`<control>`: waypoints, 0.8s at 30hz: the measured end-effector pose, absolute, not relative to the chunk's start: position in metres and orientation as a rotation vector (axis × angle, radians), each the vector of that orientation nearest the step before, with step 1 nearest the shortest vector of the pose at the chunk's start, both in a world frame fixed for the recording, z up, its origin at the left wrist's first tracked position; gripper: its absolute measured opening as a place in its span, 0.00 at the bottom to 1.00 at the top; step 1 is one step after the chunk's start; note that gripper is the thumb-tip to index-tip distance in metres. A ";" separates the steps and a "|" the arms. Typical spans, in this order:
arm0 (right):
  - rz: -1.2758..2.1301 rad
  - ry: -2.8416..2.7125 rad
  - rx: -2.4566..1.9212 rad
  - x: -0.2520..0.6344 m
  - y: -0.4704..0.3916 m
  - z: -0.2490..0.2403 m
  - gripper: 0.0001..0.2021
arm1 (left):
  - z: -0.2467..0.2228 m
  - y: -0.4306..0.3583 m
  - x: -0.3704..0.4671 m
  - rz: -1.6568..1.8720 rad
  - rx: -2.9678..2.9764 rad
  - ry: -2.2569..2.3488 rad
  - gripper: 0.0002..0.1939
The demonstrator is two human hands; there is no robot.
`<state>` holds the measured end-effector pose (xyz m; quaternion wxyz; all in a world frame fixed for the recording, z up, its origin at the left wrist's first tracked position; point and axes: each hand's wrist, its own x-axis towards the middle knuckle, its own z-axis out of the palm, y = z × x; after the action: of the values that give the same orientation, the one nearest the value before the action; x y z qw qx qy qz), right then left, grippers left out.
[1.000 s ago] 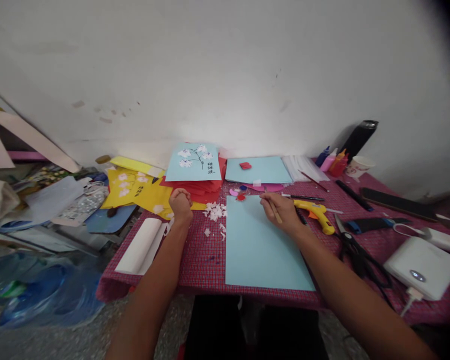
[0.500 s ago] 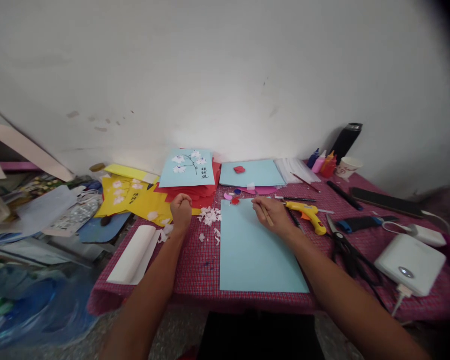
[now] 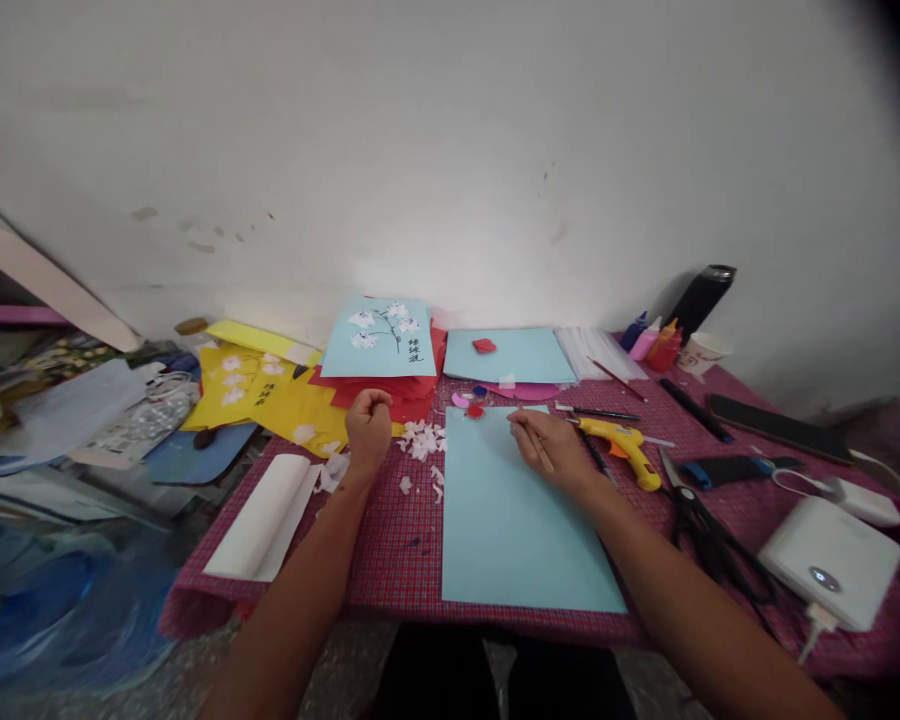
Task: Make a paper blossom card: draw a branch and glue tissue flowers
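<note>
My right hand (image 3: 546, 445) is closed around a thin wooden stick (image 3: 541, 452), over the upper right part of a light blue sheet (image 3: 521, 540). Whether the stick's far end has a tip or bristles is hidden by my fingers. My left hand (image 3: 370, 428) is curled into a fist in front of a stack of red paper (image 3: 412, 405); anything inside it is out of sight. Small white paper scraps (image 3: 423, 440) lie just right of that fist. Beyond the sheet's top edge are small caps of red paint (image 3: 475, 411) and blue paint (image 3: 479, 391).
A yellow glue gun (image 3: 622, 445), black scissors (image 3: 709, 530) and a white power bank (image 3: 832, 560) lie to the right. At the back stand paint bottles (image 3: 664, 345), a paper cup (image 3: 701, 353) and a black flask (image 3: 705, 295). A white paper roll (image 3: 262, 515) lies left.
The camera view has shifted slightly, so everything on the table appears a little displaced. Both hands keep the same closed pose, the stick still in my right hand.
</note>
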<state>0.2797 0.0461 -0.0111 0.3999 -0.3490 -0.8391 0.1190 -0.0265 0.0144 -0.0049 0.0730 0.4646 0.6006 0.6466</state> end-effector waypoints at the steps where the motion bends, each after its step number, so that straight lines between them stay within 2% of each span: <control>1: 0.304 -2.124 -0.889 0.280 0.046 -0.012 0.08 | -0.005 0.014 -0.026 1.938 1.422 1.812 0.09; 5: 0.324 -2.063 -0.991 0.281 0.049 -0.018 0.03 | -0.005 0.013 -0.020 1.913 1.500 1.819 0.09; 12: 0.363 -2.055 -1.072 0.282 0.049 -0.018 0.04 | -0.001 0.010 -0.012 1.892 1.551 1.811 0.10; 24: 0.459 -2.130 -1.041 0.281 0.055 -0.030 0.01 | -0.008 0.013 -0.011 1.947 1.415 1.659 0.10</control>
<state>0.2814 0.0546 -0.0297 0.3553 -0.4027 -0.8246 0.1778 -0.0114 0.0125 -0.0082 0.1088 0.4813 0.5640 0.6622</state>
